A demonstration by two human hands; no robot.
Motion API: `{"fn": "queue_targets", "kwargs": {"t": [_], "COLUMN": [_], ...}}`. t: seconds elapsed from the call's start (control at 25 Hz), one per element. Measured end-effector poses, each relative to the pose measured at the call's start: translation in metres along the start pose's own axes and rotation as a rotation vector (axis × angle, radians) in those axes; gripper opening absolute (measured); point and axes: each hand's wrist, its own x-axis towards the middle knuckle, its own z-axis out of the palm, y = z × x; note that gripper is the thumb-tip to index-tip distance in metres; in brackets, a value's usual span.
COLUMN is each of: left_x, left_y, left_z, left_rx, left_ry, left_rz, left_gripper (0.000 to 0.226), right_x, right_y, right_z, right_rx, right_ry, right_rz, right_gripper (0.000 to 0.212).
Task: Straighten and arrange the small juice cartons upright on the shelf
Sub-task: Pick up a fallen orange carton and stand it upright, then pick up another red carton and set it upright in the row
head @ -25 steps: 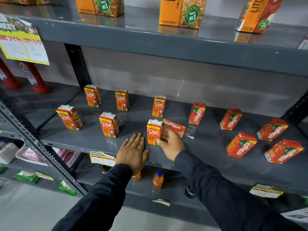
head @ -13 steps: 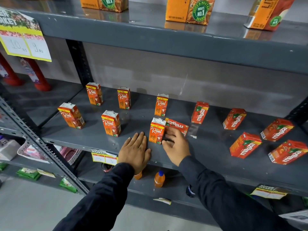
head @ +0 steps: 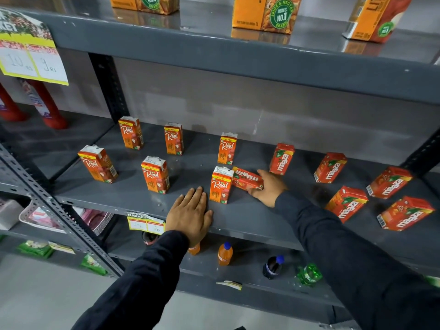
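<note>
Several small orange Real cartons stand upright on the grey shelf [head: 133, 194], the nearest Real carton [head: 221, 184] at the front middle. Right beside it a red Maaza carton [head: 247, 178] lies on its side, and my right hand [head: 267, 186] wraps around its right end with fingers on it. My left hand [head: 190, 214] rests flat, fingers together, on the shelf's front edge just left of that Real carton, holding nothing. One Maaza carton [head: 281, 159] stands upright behind my right hand. Several more Maaza cartons, such as [head: 346, 203], sit tilted or askew at the right.
Large juice cartons [head: 265, 14] stand on the shelf above. Small bottles [head: 224, 253] sit on the shelf below. Red bottles [head: 51, 108] stand in the left bay. A price tag [head: 145, 226] hangs on the shelf edge, and a slotted upright post [head: 59, 213] runs at the left.
My right hand has slid from the left end of the lying Maaza carton to its right end and taken hold of it. My left hand has stayed on the shelf edge.
</note>
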Motion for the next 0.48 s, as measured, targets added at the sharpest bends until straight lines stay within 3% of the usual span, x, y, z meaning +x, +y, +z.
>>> {"fn": "queue_targets", "kwargs": {"t": [0.16,0.24,0.4,0.48], "left_x": [0.000,0.000,0.001,0.000], "left_y": [0.000,0.000,0.000,0.000], "left_z": [-0.001,-0.001,0.000,0.001], "left_rx": [-0.003,-0.005,-0.005,-0.007], "left_ry": [-0.009,-0.013,-0.014,-0.009], "left_rz": [-0.004,-0.006,-0.006,-0.006], "left_gripper": [0.065,0.065,0.065,0.065], "right_x": [0.002,-0.003,-0.020,-0.036], "right_y": [-0.003,-0.005,0.001,0.006], "right_z": [0.001,-0.001,-0.009,-0.009], "right_rx": [-0.057,0.053,0.756,1.117], "right_ry": [-0.083,-0.129,-0.119,-0.178], "right_rz": [0.111,0.233,0.416,0.402], "right_gripper": [0.042,0.041,0.037,0.027]}}
